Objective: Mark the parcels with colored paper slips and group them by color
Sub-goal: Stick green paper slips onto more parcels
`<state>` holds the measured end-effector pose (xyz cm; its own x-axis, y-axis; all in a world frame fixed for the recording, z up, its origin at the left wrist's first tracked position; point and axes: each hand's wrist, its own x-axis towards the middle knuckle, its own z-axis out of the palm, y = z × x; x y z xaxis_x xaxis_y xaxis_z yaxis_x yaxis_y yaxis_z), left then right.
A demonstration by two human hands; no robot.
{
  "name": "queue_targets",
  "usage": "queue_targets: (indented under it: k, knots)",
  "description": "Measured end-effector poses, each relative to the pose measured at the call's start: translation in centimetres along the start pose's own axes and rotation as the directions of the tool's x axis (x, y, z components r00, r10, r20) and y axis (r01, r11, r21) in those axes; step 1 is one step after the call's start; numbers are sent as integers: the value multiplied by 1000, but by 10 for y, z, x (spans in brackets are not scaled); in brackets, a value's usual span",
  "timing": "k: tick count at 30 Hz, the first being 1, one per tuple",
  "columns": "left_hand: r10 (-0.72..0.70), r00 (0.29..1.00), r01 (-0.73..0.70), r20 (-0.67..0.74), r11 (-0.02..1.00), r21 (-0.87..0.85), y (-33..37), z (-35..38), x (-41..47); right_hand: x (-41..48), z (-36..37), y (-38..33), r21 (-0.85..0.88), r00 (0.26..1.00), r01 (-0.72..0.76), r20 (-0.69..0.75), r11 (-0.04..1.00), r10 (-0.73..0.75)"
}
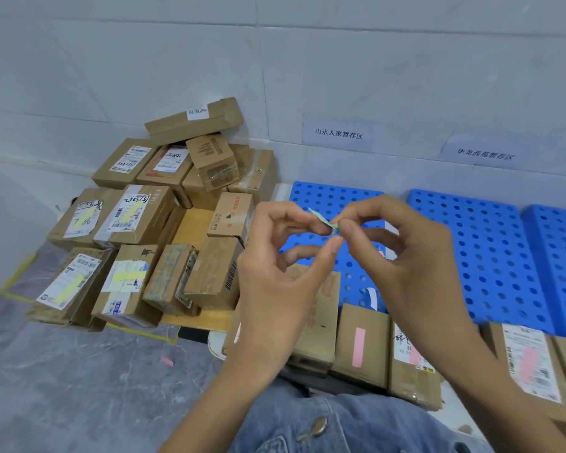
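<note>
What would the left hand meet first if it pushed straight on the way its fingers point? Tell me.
Most likely the right hand, whose fingertips pinch the same green slip just ahead of the left hand. The blue pallet lies farther behind; depth is unclear.

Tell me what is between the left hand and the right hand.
In the head view, a green paper slip bridges the gap; the left hand and the right hand both pinch it with their fingers.
</note>
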<state>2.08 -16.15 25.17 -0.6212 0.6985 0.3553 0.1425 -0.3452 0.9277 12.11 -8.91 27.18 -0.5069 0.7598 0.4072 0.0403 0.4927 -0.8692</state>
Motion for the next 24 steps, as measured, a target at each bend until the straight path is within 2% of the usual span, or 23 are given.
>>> queue_targets:
  k: [3,10,14,19,21,24]
  knots:
    - [-19,1000,19,-18,999,26,-3,-2,0,-3,2,-2,63,996,-85,-14,994,86]
    - [-18,1000,18,15,998,53,0,-1,-1,-1,2,-5,56,997,-72,19,996,71]
    - [-39,997,40,70,999,-11,0,-5,2,5,-8,-4,15,988,-57,147,998,54]
    - [-79,973,105,216,988,-113,1,-12,2,15,-25,-2,-35,934,-5,358,999,18]
    - [-75,964,120,256,979,-162,2,-13,2,17,-30,-2,25,904,-67,424,997,50]
    - [-73,955,132,286,973,-191,3,-13,1,18,-33,-3,194,828,-298,540,935,152]
